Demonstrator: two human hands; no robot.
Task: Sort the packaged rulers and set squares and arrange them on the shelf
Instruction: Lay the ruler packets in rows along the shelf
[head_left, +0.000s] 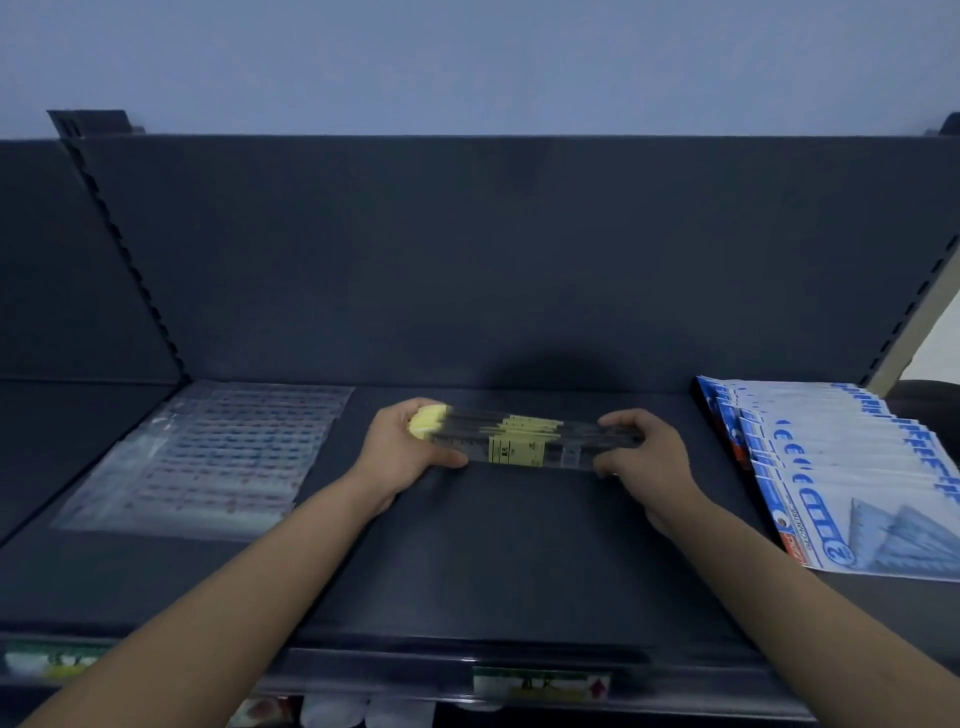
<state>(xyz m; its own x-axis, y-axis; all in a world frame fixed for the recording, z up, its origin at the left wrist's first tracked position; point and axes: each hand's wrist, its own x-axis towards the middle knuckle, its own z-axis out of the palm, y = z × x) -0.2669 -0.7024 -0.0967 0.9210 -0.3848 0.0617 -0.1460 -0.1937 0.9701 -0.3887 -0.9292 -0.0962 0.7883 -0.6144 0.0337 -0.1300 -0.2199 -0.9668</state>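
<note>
Crosswise, clear yellow-labelled ruler packs (524, 442)

You are in a shop. The dark metal shelf (519, 571) has a tall back panel (493, 249) behind it and slotted posts (135, 270) at its back corners, like shop racks have. Paper tags (540, 683) sit in a strip along its front edge. On its left side lie clear ruler packs (208, 457). On its right side lie many matching blue-and-white set square packs (841, 467). Over its middle is a bundle of rulers (524, 441) with yellow labels.
</note>
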